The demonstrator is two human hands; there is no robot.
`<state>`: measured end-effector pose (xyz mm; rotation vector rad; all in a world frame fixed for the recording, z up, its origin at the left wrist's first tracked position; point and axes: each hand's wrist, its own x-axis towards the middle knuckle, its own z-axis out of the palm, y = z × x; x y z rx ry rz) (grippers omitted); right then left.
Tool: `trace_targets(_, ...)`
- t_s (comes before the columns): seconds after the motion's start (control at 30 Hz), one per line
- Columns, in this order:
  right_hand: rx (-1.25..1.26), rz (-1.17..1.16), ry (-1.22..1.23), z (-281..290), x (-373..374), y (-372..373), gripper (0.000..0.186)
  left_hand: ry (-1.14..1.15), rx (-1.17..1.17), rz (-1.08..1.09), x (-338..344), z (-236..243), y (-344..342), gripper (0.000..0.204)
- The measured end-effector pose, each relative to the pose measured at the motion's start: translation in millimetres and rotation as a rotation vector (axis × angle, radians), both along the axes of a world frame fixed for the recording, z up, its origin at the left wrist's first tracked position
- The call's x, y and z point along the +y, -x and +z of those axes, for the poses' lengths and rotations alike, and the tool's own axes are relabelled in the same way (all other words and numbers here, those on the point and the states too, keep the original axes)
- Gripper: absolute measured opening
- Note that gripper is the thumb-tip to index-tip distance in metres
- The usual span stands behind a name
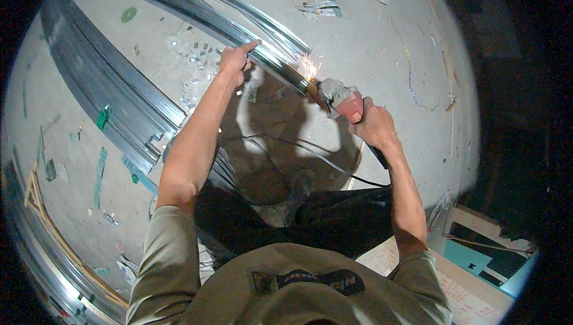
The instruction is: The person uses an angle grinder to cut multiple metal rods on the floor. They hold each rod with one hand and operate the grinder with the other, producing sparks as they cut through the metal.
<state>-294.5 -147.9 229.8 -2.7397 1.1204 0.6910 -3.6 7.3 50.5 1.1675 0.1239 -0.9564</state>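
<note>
1. Concrete floor (412, 44) spreads right of shiny metal channels (274, 60).
2. Our right hand (376, 125) grips the red grinder (350, 107) sparking at their ends.
3. Our left hand (234, 62) touches them; whether gripping, we cannot tell.

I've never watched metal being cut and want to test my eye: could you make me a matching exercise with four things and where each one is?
Things
1. Angle grinder
2. Left hand
3. Round green disc
4. Black cable

Places
A. Flat on the floor, toward the picture's upper left
B. In the right hand, next to bright sparks
C. Running across below the grinder, toward the right forearm
D. At the long silvery metal strips, index finger stretched out

Right pairs: 1-B, 2-D, 3-A, 4-C
</note>
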Motion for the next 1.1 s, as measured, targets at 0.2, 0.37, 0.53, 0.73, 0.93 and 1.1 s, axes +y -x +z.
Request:
trace_targets(0.2,0.004,-0.089,0.018,-18,-9,9,0.058,0.228,0.158,0.105,-9,-23,-11,0.018)
trace_targets(0.37,-0.041,-0.128,0.036,-26,-10,14,0.059,0.178,0.136,0.094,-12,-28,-12,0.024)
trace_targets(0.53,-0.046,-0.117,0.040,-18,-11,13,0.058,0.244,0.093,0.043,-16,-27,-14,0.033)
trace_targets(0.73,-0.038,-0.082,0.072,-21,-9,13,0.059,0.188,0.050,0.019,-20,-31,-10,0.042)
trace_targets(0.93,-0.053,-0.071,0.063,-24,-9,14,0.059,0.289,0.048,-0.049,-23,-36,-2,0.051)
trace_targets(1.1,-0.045,-0.080,0.054,-24,-9,14,0.058,0.214,0.051,-0.046,-25,-38,-4,0.053)
